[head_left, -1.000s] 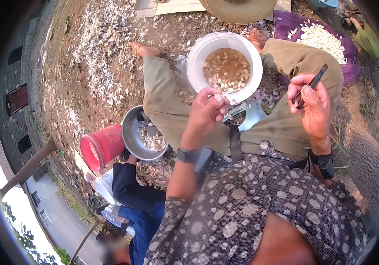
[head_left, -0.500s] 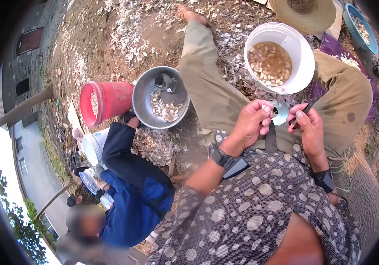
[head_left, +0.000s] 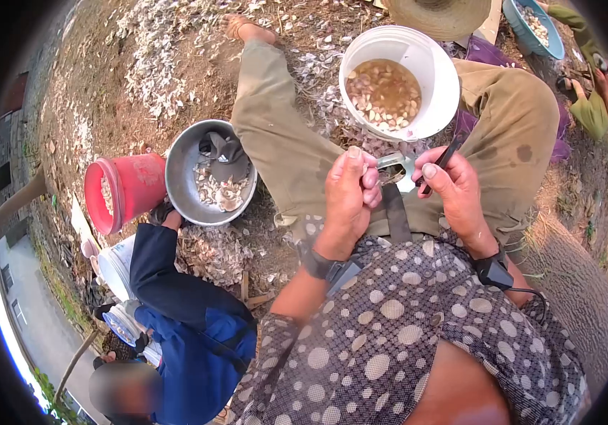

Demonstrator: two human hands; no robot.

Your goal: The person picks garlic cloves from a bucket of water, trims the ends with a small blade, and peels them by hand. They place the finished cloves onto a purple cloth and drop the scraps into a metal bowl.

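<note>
Ahead: white bucket (head_left: 446, 99) just past left hand (head_left: 346, 195) and right hand (head_left: 454, 193), blocks forward | between hands: narrow gap, knife (head_left: 446, 154) slanting beside it | left: metal basin (head_left: 176, 191), red bucket (head_left: 137, 185) crowd ground

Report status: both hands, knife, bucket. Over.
Left hand pinched shut, contents hidden. Right hand shut on knife. White bucket of soaking cloves just beyond the hands. Metal basin off left, clear of both.

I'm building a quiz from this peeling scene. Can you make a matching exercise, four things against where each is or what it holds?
1. white bucket
2. metal basin
3. red bucket
4. small knife

A. in the right hand
B. left of the metal basin in the view
C. holds soaking garlic cloves
D. holds peels and a dark cloth

Pairs: 1-C, 2-D, 3-B, 4-A
</note>
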